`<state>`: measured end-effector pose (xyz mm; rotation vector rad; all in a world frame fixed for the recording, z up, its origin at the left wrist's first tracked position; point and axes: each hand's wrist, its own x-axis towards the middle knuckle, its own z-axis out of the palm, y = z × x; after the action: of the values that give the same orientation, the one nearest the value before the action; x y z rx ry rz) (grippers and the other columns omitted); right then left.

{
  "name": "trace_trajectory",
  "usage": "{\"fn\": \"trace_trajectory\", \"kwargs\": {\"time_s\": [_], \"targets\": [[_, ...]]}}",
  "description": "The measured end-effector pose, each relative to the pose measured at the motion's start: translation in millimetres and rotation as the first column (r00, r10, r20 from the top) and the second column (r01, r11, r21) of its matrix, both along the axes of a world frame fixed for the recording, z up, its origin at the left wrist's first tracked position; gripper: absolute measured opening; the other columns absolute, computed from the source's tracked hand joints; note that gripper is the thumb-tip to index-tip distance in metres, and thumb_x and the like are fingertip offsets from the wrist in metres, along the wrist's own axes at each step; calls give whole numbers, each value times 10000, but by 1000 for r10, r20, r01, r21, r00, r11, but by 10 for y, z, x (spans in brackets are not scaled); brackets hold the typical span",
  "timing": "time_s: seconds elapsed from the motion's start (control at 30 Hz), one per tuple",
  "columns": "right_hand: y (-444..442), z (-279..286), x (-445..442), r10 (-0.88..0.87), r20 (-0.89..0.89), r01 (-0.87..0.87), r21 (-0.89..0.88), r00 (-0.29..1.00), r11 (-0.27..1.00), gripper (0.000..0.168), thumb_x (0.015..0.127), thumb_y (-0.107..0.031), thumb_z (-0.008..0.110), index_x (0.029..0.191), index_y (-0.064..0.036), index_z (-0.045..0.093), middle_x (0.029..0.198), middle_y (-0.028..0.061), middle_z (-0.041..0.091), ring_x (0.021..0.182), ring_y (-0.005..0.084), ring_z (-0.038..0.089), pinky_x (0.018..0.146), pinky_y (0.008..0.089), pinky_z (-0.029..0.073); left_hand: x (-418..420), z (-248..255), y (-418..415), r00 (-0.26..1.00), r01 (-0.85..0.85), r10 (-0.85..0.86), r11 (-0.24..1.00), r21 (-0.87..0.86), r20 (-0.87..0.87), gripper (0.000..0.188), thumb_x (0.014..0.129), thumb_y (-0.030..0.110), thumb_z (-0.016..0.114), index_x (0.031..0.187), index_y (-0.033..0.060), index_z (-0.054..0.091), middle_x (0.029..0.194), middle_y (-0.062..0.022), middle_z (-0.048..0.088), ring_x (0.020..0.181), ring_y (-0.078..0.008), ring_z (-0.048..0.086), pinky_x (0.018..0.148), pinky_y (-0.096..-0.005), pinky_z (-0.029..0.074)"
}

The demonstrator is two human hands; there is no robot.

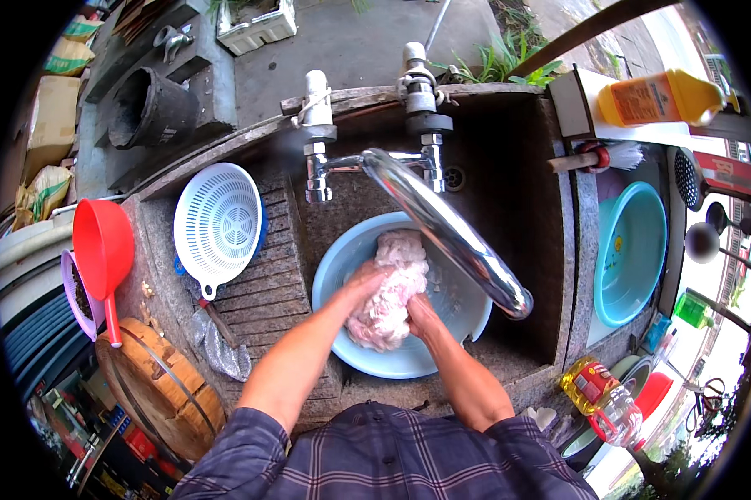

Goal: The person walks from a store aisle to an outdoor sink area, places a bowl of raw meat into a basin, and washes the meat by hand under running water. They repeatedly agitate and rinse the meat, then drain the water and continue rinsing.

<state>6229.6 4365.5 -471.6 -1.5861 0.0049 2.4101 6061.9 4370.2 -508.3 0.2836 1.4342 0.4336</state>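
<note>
A pale blue plastic basin [350, 356] stands in a stone sink below a chrome faucet [444, 231]. Over the basin, a pale pink, frilly mass [391, 300], which looks like raw offal, is held between both hands. My left hand [369, 281] grips its left side, with the fingertips partly hidden by the folds. My right hand [420, 312] holds it from the lower right, its fingers curled against it. The basin's rim is broken at the lower right. What lies on the basin's bottom is partly hidden by the hands and the faucet.
A white colander [219, 222] rests on the ridged drainboard at left, near a silvery cloth [219, 350]. Farther left are a red ladle [103, 250] and a round wooden chopping block [163, 387]. At right stand a turquoise basin [631, 262], a brush [600, 157] and an oil bottle [603, 400].
</note>
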Motion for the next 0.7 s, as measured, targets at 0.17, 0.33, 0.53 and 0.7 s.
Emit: {"fn": "trace_trajectory", "kwargs": {"time_s": [0.17, 0.33, 0.53, 0.7], "targets": [[431, 237, -135, 108, 521, -519, 763, 846, 385, 353, 814, -115, 601, 1152, -13, 581, 1025, 133, 669, 930, 268, 650, 809, 355, 512, -225, 1043, 544, 996, 72, -80, 978, 196, 37, 433, 848, 306, 636, 1150, -2, 607, 1054, -118, 654, 958, -204, 627, 831, -354, 511], [3, 986, -174, 330, 698, -752, 657, 635, 59, 478, 717, -57, 587, 1168, 35, 458, 1067, 314, 484, 907, 492, 533, 802, 518, 460, -377, 1163, 155, 804, 524, -266, 739, 423, -531, 402, 822, 160, 570, 1163, -51, 543, 1141, -267, 562, 1073, -410, 541, 935, -404, 436], [-7, 690, 364, 248, 931, -957, 229, 268, 176, 376, 761, -64, 586, 1109, 36, 482, 1058, 287, 523, 936, 436, 566, 858, 478, 467, -30, 1104, -196, 718, 459, -256, 873, 164, -647, 651, 822, 134, 530, 1377, -63, 253, 1324, -309, 376, 1224, -451, 402, 1045, -429, 351], [-333, -96, 48, 304, 443, -419, 187, 843, 889, 333, 876, -130, 529, 1172, 24, 521, 1158, 225, 586, 1060, 347, 585, 928, 440, 466, 86, 620, -131, 964, 0, 10, 999, 39, -265, 676, 893, 299, 545, 1391, -54, 255, 1372, -233, 392, 1259, -336, 412, 1065, -395, 336]]}}
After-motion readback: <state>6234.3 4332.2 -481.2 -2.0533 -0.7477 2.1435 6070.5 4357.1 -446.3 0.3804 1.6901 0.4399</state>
